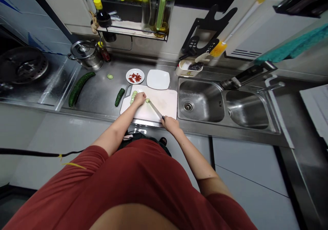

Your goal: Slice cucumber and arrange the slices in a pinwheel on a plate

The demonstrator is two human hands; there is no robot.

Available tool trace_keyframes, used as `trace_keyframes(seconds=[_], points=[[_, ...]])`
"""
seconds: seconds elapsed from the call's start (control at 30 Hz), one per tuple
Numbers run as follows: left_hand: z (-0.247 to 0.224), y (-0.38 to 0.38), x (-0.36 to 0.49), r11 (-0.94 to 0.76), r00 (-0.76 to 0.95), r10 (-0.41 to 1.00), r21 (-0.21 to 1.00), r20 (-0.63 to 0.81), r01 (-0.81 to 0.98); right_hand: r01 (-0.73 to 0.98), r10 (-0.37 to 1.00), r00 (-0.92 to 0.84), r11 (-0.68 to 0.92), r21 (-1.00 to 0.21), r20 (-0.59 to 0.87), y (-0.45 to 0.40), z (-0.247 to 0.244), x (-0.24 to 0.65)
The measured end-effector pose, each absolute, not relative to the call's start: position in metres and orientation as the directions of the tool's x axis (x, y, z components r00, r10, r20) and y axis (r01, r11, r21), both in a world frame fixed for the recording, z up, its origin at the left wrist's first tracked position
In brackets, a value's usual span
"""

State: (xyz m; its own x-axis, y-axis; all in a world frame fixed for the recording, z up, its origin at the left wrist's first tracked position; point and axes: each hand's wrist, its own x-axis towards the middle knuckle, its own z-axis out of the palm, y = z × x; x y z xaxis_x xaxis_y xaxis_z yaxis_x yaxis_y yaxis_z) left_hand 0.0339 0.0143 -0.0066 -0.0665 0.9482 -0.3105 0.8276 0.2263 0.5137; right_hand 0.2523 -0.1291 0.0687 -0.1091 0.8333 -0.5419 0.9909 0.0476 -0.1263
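Note:
My right hand grips the dark handle of a knife above the white cutting board. A pale green cucumber slice is at the tip of the blade. My left hand is close to that slice, fingers bent and drawn together; what they hold, if anything, is hidden. Several cucumber slices lie in a row on the board's left part, partly behind my left hand. A short piece of cucumber rests on the steel counter just left of the board.
Behind the board stand a white plate with chopped red pieces and a squarish white plate. A long cucumber, a cut end and a lidded pot are left. To the right is a double sink with a faucet.

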Motion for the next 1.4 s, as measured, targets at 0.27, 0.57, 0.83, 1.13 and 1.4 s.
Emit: trace_keyframes(seconds=[0.27,0.57,0.83,1.13,1.4], points=[[-0.009,0.016,0.033,0.216,-0.057,0.951,0.517,-0.305,0.829,0.991,0.829,-0.109,0.047,-0.125,-0.548,-0.125,0.066,0.251],[-0.006,0.016,0.034,0.235,-0.062,0.943,0.522,-0.328,0.82,0.988,0.832,-0.133,0.071,-0.134,-0.539,-0.114,0.059,0.246],[-0.009,0.018,0.032,0.223,-0.053,0.946,0.522,-0.321,0.823,0.99,0.823,-0.129,0.078,-0.113,-0.554,-0.114,0.065,0.246],[-0.01,0.019,0.032,0.229,-0.055,0.944,0.522,-0.327,0.822,0.99,0.817,-0.139,0.092,-0.111,-0.56,-0.119,0.067,0.255],[-0.008,0.019,0.033,0.242,-0.066,0.937,0.502,-0.343,0.83,0.989,0.81,-0.139,0.082,-0.126,-0.57,-0.108,0.069,0.245]])
